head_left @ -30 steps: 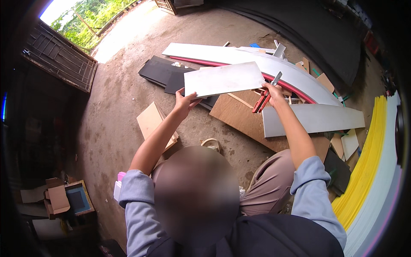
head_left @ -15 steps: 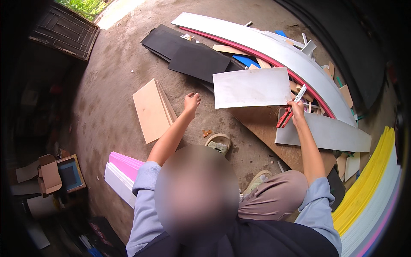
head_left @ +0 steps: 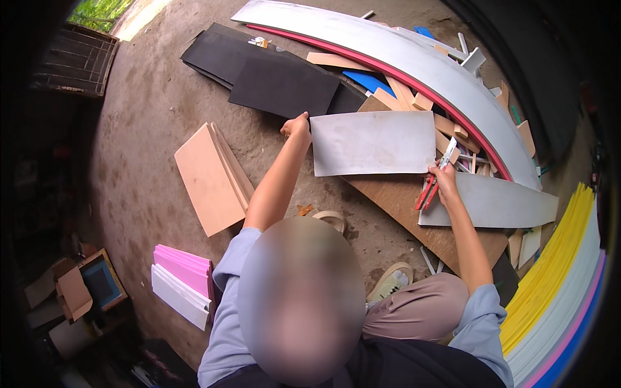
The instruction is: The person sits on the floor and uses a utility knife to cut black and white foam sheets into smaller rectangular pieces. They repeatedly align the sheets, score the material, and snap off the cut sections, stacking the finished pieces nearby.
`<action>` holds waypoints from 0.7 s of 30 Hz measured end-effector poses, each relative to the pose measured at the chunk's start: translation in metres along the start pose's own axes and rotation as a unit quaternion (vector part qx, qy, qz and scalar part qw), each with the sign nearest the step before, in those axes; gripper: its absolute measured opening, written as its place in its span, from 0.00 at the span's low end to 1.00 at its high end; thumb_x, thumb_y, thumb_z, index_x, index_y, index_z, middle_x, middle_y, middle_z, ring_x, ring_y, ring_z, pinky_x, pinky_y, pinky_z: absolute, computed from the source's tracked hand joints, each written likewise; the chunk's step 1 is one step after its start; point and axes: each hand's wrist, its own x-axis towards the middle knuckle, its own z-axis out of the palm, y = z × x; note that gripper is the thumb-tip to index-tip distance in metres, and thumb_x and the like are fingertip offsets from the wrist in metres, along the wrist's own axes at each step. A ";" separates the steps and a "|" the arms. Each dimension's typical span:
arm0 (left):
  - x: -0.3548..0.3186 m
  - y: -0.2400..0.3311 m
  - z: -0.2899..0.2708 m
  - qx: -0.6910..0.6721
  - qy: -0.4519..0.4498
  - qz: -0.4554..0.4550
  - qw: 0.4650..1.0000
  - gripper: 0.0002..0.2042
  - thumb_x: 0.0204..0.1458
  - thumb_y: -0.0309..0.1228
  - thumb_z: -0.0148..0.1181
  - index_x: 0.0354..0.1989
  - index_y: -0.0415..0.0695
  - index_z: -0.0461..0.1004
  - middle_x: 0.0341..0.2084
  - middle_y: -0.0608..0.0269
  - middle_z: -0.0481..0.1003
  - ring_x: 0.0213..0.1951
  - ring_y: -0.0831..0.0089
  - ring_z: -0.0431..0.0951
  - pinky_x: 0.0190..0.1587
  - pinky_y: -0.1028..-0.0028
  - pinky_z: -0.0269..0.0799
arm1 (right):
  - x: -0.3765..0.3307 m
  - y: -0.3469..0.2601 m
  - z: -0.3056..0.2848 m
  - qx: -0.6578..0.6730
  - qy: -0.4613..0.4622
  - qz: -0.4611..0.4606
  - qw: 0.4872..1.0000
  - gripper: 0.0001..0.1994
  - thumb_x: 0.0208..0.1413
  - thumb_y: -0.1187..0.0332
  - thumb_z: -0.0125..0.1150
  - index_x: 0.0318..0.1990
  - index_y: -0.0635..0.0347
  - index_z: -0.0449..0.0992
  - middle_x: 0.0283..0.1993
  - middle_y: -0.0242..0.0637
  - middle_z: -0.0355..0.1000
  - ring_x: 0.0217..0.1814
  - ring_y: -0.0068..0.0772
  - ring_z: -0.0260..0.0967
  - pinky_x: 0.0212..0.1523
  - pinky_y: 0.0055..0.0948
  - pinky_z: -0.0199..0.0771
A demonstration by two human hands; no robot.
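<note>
Right grip (head_left: 444,182) pinches a white panel (head_left: 375,143) and a red cutter (head_left: 426,193); left grip (head_left: 296,125) meets a black sheet (head_left: 284,84), whether pinching I cannot tell.

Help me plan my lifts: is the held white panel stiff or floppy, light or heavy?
Probably stiff: the white panel looks flat, without obvious sag. Likely light for its size: the right hand grips it near a corner while also holding a red tool.
</note>
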 end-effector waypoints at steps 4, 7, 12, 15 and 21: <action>0.026 0.002 -0.008 0.045 -0.001 0.032 0.998 0.35 0.39 0.29 0.65 0.52 0.30 0.51 0.51 0.47 0.60 0.55 0.56 0.60 0.54 0.60 0.57 | -0.004 -0.006 0.016 -0.029 -0.017 -0.002 0.999 0.10 0.47 0.76 0.51 0.35 0.58 0.57 0.25 0.33 0.62 0.19 0.24 0.64 0.21 0.22 0.69; 0.023 0.003 -0.006 0.060 -0.032 0.055 0.996 0.34 0.40 0.28 0.64 0.52 0.31 0.50 0.51 0.45 0.61 0.55 0.57 0.60 0.55 0.61 0.57 | -0.003 0.000 0.010 -0.047 -0.012 -0.008 0.999 0.11 0.47 0.76 0.51 0.35 0.58 0.56 0.25 0.34 0.63 0.18 0.24 0.64 0.20 0.22 0.69; 0.010 0.007 -0.004 -0.012 -0.010 0.129 0.992 0.28 0.43 0.28 0.61 0.50 0.35 0.53 0.45 0.48 0.64 0.50 0.61 0.64 0.53 0.66 0.59 | -0.004 0.002 0.009 -0.020 -0.035 -0.009 0.999 0.11 0.48 0.78 0.50 0.36 0.60 0.55 0.27 0.36 0.63 0.23 0.29 0.70 0.20 0.22 0.69; 0.014 0.021 -0.022 -0.077 -0.045 0.353 0.931 0.22 0.48 0.28 0.56 0.49 0.38 0.54 0.42 0.52 0.64 0.46 0.67 0.66 0.49 0.69 0.61 | -0.009 0.001 0.023 0.016 -0.063 0.006 0.998 0.11 0.48 0.78 0.49 0.36 0.60 0.54 0.27 0.37 0.63 0.26 0.32 0.72 0.21 0.21 0.70; 0.016 0.089 -0.095 -0.115 -0.039 0.627 0.770 0.13 0.54 0.27 0.47 0.48 0.41 0.66 0.28 0.65 0.71 0.31 0.78 0.69 0.37 0.78 0.65 | -0.025 -0.008 0.057 0.012 -0.109 0.033 0.993 0.10 0.49 0.79 0.45 0.38 0.64 0.53 0.32 0.42 0.63 0.30 0.38 0.73 0.22 0.21 0.72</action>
